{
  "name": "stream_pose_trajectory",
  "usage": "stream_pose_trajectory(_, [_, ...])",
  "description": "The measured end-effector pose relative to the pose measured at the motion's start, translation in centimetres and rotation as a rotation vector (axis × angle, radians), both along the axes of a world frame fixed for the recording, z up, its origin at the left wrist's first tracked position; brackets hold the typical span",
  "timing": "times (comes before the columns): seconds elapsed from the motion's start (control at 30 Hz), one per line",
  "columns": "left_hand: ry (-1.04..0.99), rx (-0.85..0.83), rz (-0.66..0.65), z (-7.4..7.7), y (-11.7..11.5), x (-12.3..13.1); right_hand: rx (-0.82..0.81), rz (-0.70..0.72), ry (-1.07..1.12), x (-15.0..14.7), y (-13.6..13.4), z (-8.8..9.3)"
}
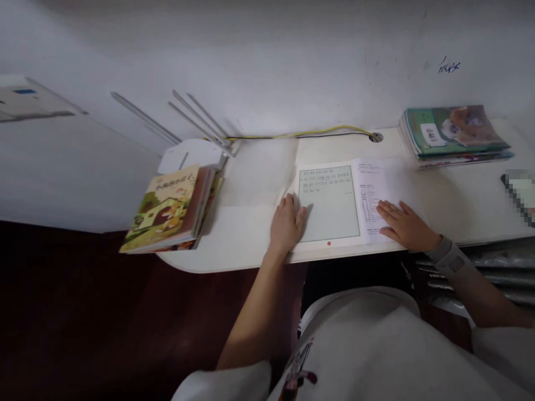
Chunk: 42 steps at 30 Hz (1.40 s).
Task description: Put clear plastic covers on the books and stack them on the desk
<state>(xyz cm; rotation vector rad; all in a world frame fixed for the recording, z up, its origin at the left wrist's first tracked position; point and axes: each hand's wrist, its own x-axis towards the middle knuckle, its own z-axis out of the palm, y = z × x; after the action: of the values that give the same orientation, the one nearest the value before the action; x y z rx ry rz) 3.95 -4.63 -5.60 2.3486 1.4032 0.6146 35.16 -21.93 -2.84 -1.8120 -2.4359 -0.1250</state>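
Observation:
An open book [328, 209] lies flat on the white desk, printed text on both pages. Its left page has a pale green panel with a few lines at the top; the right page is white with small print. My left hand [287, 224] rests at the book's left edge, fingers stretched out and thumb towards the page. Across the right page lies my right hand [407, 225], palm down with fingers extended and a grey band on the wrist. Neither hand grips anything.
A stack of picture books [163, 209] sits at the desk's left end, beside a white router [190, 154] with raised antennas. More books [455, 133] are piled at the back right. Yellow and black cables [301, 134] run to a hole [376, 137] in the desk.

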Motion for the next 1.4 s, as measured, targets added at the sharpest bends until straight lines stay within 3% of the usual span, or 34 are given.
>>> stream_pose_trajectory(0.13, [-0.142, -0.093, 0.045, 0.8, -0.4, 0.0, 0.0, -0.016, 0.023, -0.6, 0.9, 1.2])
stream_pose_trajectory(0.23, [-0.301, -0.179, 0.158, 1.9, -1.1, 0.3, 0.025, -0.018, 0.069, -2.4, 2.3, 1.9])
stream_pose_trajectory(0.33, [-0.428, -0.272, 0.24, 3.1, -1.6, 0.5, 0.022, 0.018, 0.093, -4.3, 3.4, 1.7])
stream_pose_trajectory(0.47, [-0.587, -0.522, 0.26, 4.2, -1.3, 0.3, 0.009, 0.016, 0.083, -5.6, 3.6, 0.5])
stream_pose_trajectory(0.73, [-0.698, -0.867, 0.217, 6.6, 1.4, -0.1, 0.031, 0.006, 0.059, -5.6, 3.4, 0.1])
stream_pose_trajectory(0.87, [-0.632, -1.004, 0.073, 8.3, 0.9, 1.2, 0.041, 0.008, 0.135, -5.3, 3.6, -0.2])
stream_pose_trajectory(1.0, [-0.603, -0.808, -0.152, 11.0, -1.4, 3.5, -0.053, 0.057, 0.454, -4.2, 4.2, 1.1])
stream_pose_trajectory(1.13, [-0.343, -0.452, -0.432, 12.5, -4.9, 6.7, -0.2, -0.061, 1.067, -2.0, 4.5, 3.9])
stream_pose_trajectory(1.2, [-0.197, -0.298, -0.568, 12.3, -6.6, 8.2, -0.258, -0.184, 1.371, -0.4, 4.3, 4.9])
stream_pose_trajectory(1.27, [-0.097, -0.204, -0.691, 11.8, -7.8, 9.2, -0.271, -0.308, 1.535, 1.3, 3.9, 5.3])
stream_pose_trajectory(1.33, [-0.048, -0.139, -0.772, 11.2, -8.1, 9.6, -0.247, -0.408, 1.555, 2.6, 3.2, 5.1])
stream_pose_trajectory(1.4, [-0.022, -0.053, -0.728, 10.4, -7.6, 9.3, -0.229, -0.462, 1.516, 3.6, 2.4, 4.6])
